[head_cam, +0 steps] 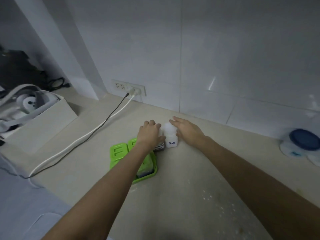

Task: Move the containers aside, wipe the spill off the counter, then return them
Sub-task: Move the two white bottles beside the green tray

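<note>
1. The worktop point(199, 170) is pale and runs back to a tiled wall point(207, 58); its back edge meets the wall just behind the hands, so little room lies behind the containers.
2. Open worktop lies to the right of the hands as far as a blue-lidded tub point(302, 142) near the right edge, and a broad bare stretch lies toward the near edge, dotted with white specks of spill point(213, 200).
3. The salt bottle point(170, 135) stands upright near the back edge, long axis vertical, its "Salt" label facing the camera.
4. The right hand point(187, 131) is beside the bottle on its right, fingers spread and extended past its cap; whether it touches the bottle cannot be told.
5. The left hand point(150, 133) curls down over a second container point(159, 146) just left of the bottle; only its dark-labelled base shows, so its shape is unclear.
6. A green tray point(119, 153) lies under the left forearm, partly hidden, at the containers' near left.
7. Two cables point(97, 129) run from a wall socket point(128, 87) across the left side of the worktop, past a box point(45, 122) near the left edge.
</note>
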The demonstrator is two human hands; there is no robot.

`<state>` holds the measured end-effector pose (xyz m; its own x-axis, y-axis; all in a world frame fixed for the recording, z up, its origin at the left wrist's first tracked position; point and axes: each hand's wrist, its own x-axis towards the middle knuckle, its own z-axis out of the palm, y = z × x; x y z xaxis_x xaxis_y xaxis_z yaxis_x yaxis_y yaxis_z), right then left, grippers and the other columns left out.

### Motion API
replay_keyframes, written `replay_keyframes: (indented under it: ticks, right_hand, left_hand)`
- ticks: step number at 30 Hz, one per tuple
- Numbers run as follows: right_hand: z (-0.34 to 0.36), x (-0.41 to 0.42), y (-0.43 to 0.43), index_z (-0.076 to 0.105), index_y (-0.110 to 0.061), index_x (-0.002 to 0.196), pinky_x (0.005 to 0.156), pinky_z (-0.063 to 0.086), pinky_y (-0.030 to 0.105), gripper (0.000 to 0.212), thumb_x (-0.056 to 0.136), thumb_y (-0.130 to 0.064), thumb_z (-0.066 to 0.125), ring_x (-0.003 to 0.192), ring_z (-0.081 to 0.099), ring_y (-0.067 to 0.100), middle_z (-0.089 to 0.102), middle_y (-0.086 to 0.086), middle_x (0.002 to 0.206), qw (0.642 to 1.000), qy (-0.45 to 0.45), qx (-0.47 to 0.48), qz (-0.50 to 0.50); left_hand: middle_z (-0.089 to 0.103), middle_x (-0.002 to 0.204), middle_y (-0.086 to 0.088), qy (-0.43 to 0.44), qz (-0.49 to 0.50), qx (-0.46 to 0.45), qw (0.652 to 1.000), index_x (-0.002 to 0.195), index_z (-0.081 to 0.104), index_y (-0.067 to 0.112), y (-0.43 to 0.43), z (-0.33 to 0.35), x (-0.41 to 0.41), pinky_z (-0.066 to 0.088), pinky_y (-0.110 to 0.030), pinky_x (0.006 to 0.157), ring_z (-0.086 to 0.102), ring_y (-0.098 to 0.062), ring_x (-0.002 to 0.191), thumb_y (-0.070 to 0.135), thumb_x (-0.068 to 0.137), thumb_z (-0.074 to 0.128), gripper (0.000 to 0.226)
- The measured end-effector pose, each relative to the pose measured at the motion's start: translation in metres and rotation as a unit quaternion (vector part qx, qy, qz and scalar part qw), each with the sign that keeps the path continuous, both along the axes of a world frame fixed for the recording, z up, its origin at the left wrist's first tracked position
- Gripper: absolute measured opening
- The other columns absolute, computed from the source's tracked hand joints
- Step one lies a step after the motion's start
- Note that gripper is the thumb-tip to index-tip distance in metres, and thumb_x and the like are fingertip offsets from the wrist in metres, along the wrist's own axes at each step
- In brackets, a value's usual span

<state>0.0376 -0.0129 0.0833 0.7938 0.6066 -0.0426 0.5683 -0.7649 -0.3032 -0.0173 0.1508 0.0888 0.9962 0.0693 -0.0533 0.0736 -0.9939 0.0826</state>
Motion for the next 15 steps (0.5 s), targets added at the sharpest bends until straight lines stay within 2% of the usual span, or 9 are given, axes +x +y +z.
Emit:
replay_keyframes:
  ticks: [2, 7, 10, 15]
  right_hand:
    - [0.003, -0.002, -0.019, 0.026, -0.020, 0.148, 0.114, 0.030, 0.037, 0.061, 0.093, -0.011, 0.052, 0.143, 0.025, 0.019, 0.021, 0.000, 0.158, 1.000, -0.007, -0.001, -0.020]
    - [0.015, -0.012, -0.109, 0.030, -0.013, 0.146, 0.112, 0.031, 0.037, 0.058, 0.093, -0.017, 0.053, 0.140, 0.031, 0.025, 0.029, 0.006, 0.155, 0.994, -0.003, -0.029, -0.105]
    - [0.019, -0.025, -0.173, 0.030, -0.012, 0.145, 0.111, 0.033, 0.037, 0.058, 0.093, -0.021, 0.052, 0.138, 0.034, 0.026, 0.032, 0.009, 0.153, 0.986, 0.007, -0.037, -0.163]
    - [0.025, -0.054, -0.281, 0.037, -0.007, 0.140, 0.100, 0.043, 0.041, 0.050, 0.093, -0.019, 0.050, 0.126, 0.043, 0.032, 0.043, 0.016, 0.140, 0.967, 0.027, -0.058, -0.247]
  left_hand:
    - [0.054, 0.127, -0.011, -0.045, -0.003, 0.010, 0.999, 0.125, 0.055, 0.013, -0.005, 0.007, 0.004, 0.040, -0.042, 0.094, 0.045, -0.032, 0.119, 0.041, 0.089, 0.053, 0.046]
    - [0.059, 0.117, -0.014, -0.110, -0.039, -0.010, 0.993, 0.115, 0.059, 0.007, -0.059, 0.034, 0.024, 0.043, -0.043, 0.088, 0.050, -0.033, 0.111, 0.029, 0.092, 0.046, 0.034]
    - [0.059, 0.116, -0.016, -0.097, -0.082, -0.037, 0.991, 0.114, 0.059, 0.006, -0.110, 0.039, 0.031, 0.044, -0.043, 0.090, 0.049, -0.034, 0.111, 0.026, 0.092, 0.046, 0.033]
    - [0.056, 0.122, -0.014, -0.042, -0.144, -0.076, 0.986, 0.121, 0.055, 0.008, -0.207, 0.028, 0.030, 0.044, -0.042, 0.092, 0.047, -0.031, 0.116, 0.027, 0.092, 0.047, 0.036]
